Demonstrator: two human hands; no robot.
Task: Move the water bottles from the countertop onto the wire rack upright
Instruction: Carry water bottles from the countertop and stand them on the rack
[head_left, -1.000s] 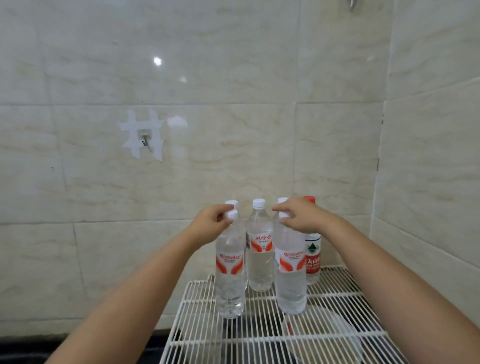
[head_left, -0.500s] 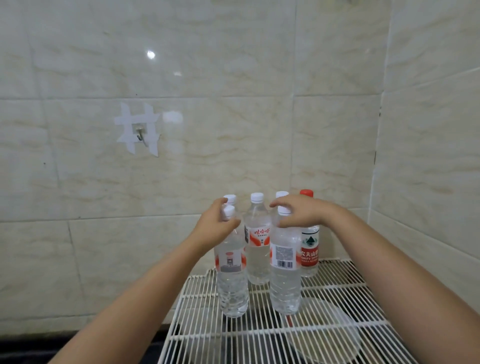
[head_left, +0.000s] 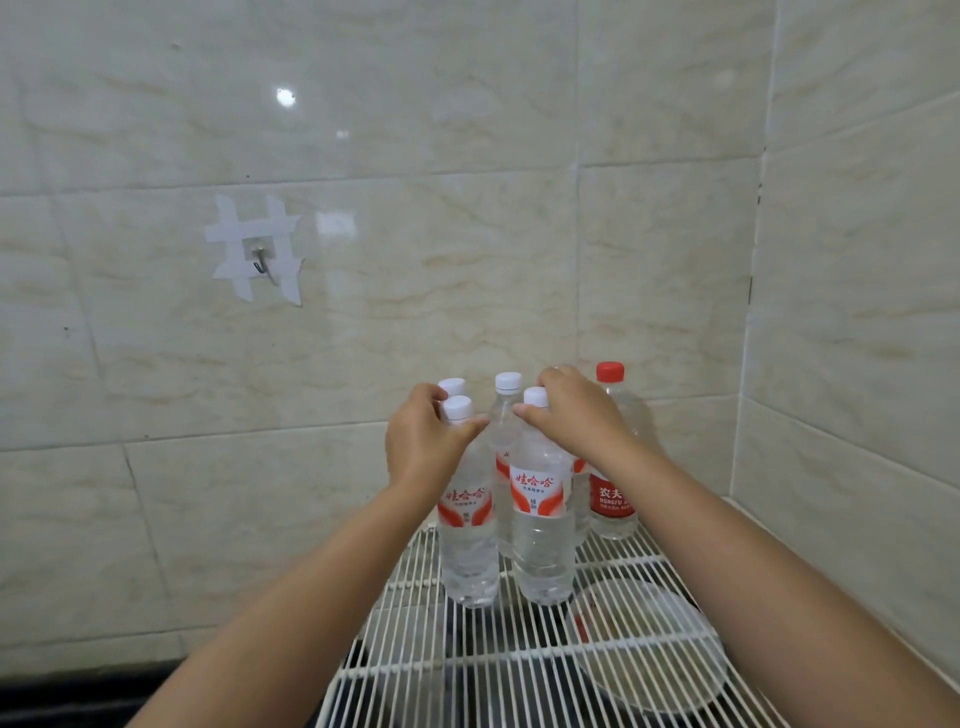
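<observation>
Both grips clasp upright bottle necks: left hand (head_left: 423, 447), right hand (head_left: 569, 415).

Upright water bottles (head_left: 540, 530) on white wire rack (head_left: 519, 670).

**Colours and patterns on the rack and wall**

The wire rack (head_left: 519, 670) is coated white, its thin parallel bars forming a striped grid over a dark surface beneath. Clear plastic is seen on the front left bottle (head_left: 467, 551) and the front right bottle (head_left: 540, 551); each is topped with a white cap and banded by a white label with red curved shapes and red lettering. A red cap and a red label with white lettering are carried by the red-capped bottle (head_left: 613, 499). The wall tiles (head_left: 441, 260) are cream, veined in pale beige like marble. White tape strips are crossed around a metal hook (head_left: 260, 260).
</observation>
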